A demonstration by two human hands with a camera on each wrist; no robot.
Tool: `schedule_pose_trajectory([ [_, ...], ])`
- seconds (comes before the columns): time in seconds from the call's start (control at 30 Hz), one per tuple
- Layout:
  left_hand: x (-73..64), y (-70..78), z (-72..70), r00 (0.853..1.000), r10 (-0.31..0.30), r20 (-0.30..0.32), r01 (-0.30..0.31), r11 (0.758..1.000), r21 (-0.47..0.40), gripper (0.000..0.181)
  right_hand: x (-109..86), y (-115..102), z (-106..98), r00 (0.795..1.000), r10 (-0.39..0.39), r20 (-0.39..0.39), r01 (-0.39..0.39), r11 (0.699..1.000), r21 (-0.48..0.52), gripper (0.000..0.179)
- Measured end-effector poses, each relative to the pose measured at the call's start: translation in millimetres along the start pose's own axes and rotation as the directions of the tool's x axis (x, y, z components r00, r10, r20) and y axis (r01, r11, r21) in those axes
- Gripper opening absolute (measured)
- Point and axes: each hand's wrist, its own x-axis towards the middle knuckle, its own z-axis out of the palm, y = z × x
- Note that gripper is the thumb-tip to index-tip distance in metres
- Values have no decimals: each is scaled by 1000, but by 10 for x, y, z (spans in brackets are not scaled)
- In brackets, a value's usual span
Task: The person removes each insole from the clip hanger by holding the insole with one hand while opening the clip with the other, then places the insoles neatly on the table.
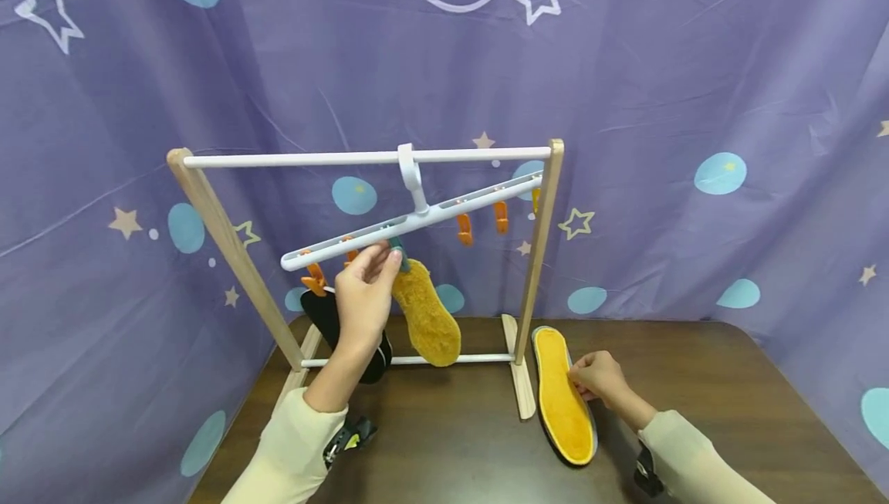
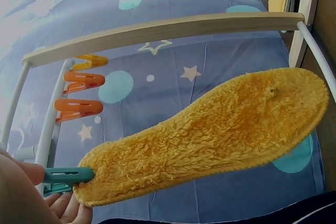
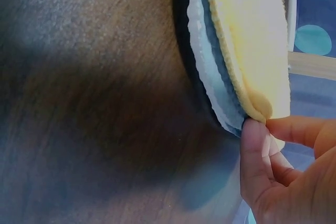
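My left hand (image 1: 364, 295) pinches a green clothespin (image 2: 71, 174) on the white clip hanger (image 1: 437, 214). A fuzzy yellow insole (image 1: 429, 319) hangs from that clothespin, its narrower end at the clip in the left wrist view. Behind my left forearm hangs a black insole (image 1: 321, 317) below an orange clothespin (image 1: 315, 279). On the table at the right lies a stack of insoles with a yellow insole (image 1: 561, 392) on top. My right hand (image 1: 601, 377) pinches the edge of this top insole; lighter and dark layers (image 3: 202, 66) show beneath it in the right wrist view.
The hanger hooks over the top bar (image 1: 299, 159) of a wooden-sided rack (image 1: 538, 257) and tilts, left end lower. Orange clothespins (image 1: 501, 217) and a yellow clothespin (image 2: 90, 61) hang along its right half. A purple patterned curtain (image 1: 660, 103) stands behind the brown table (image 1: 694, 380).
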Motion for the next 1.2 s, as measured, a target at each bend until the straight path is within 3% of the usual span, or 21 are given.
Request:
schedule_pose_trajectory([
  [0.23, -16, 8, 13, 1000, -17, 3, 17, 1000, -27, 31, 0, 22, 3, 1000, 13, 2, -13, 1000, -6, 8],
  [0.63, 15, -17, -17, 997, -50, 59, 54, 996, -67, 35, -12, 16, 2, 999, 39, 23, -39, 999, -17, 8],
  [0.77, 30, -5, -20, 997, -43, 61, 48, 995, -86, 34, -15, -19, -2, 999, 31, 24, -30, 1000, -9, 9],
  [1.0, 31, -18, -54, 994, -90, 55, 95, 990, -102, 36, -27, -42, -33, 999, 15, 46, -14, 1000, -12, 10],
  [1.2, 39, 0, -39, 995, -79, 67, 86, 990, -109, 35, -28, -70, -81, 999, -11, 39, 11, 1000, 10, 12],
])
